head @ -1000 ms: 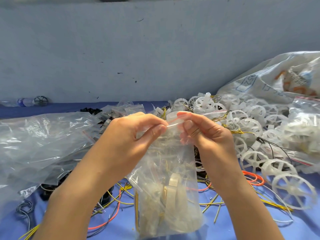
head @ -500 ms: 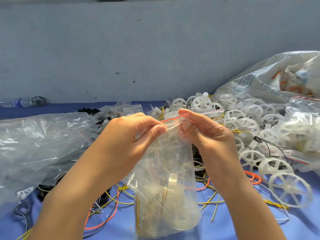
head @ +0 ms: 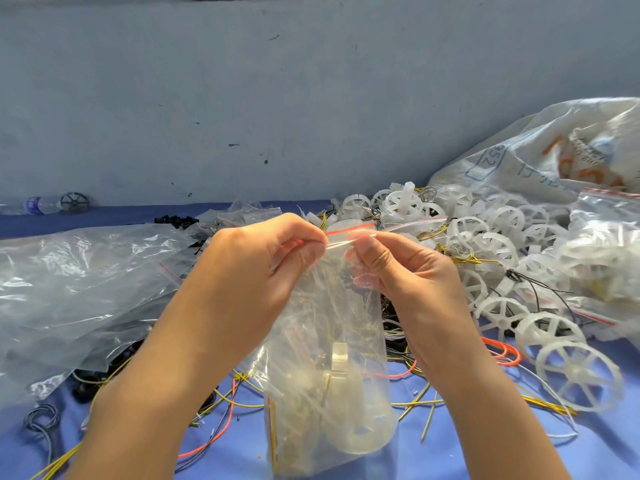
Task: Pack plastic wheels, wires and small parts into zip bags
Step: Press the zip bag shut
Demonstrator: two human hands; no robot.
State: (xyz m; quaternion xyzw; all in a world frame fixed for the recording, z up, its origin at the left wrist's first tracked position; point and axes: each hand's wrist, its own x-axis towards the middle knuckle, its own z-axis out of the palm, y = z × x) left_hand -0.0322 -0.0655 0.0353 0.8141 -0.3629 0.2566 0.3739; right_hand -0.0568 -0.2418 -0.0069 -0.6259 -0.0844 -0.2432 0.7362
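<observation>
- Zip bag (head: pixel 332 368), clear, red-striped seal: hangs below both sets of fingers, holding wires and a wheel.
- Left hand (head: pixel 256 271): fingertips pinch seal's left end.
- Right hand (head: pixel 398 268): thumb and fingers pinch seal just beside.
- Loose wheels (head: pixel 519 271): right of the fingers.

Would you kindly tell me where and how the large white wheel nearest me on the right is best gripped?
The wheel lies roughly flat on the blue cloth, its near rim unobstructed. Probably best to come from above on the near side and pinch that rim, fingers through a spoke gap.
</observation>
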